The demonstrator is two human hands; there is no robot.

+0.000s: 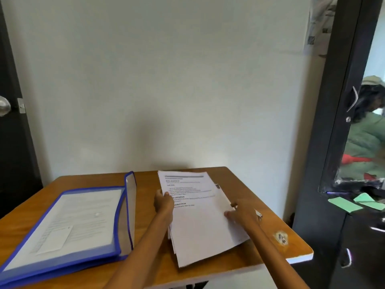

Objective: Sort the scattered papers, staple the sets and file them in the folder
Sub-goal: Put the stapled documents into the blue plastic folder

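Observation:
A stack of white printed papers (200,222) lies on the wooden table (145,265), right of centre. My left hand (163,202) grips the stack's left edge, thumb on top of the printed page. My right hand (242,212) holds the stack's right edge, fingers curled around it. A translucent folder with blue trim (68,224) lies on the left half of the table, its flap (130,207) standing up, with printed sheets visible inside. A small metal object (259,215) peeks out beside my right hand; it is too hidden to identify.
The table stands against a pale wall. A dark cabinet with a mirrored door (354,126) rises close on the right, with green paper slips (345,204) on its ledge. A dark door with a knob (4,108) is at far left. A worn sticker (281,238) marks the table's right edge.

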